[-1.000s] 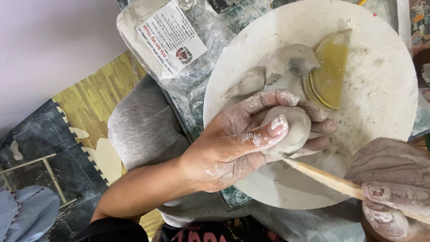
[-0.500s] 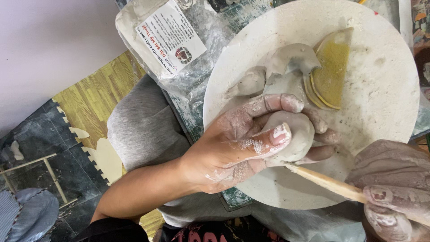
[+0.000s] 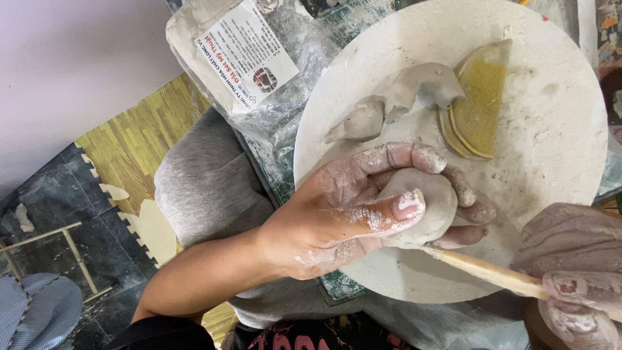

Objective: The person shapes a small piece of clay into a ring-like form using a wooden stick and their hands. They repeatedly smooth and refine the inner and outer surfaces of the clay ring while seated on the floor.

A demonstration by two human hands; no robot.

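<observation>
One clear plastic bag of pale grey clay lies at upper left of the work surface, its lower corner near the rim of the round white plaster-dusted board. The bag carries one white rectangular label with red and black print and one small dark round emblem; the label sits tilted, on the bag's upper face.

On the board: one shaped grey clay form with a curved neck-like part, lying near the board's upper middle. Just to its right, touching it, is a stack of thin yellow fan-shaped sponge pieces; at least two layered edges show, exact count unclear.

The left hand, smeared with dried clay, is clenched around one rounded lump of grey clay, thumb across the near side, fingers wrapped over the top and far side. The lump is held over the lower middle of the board.

The right hand, heavily coated in grey clay, grips one slim pale wooden stick tool between its fingers; the stick's tip touches the underside of the lump.

Below the board: one grey-clad knee, yellow and dark foam floor tiles.
</observation>
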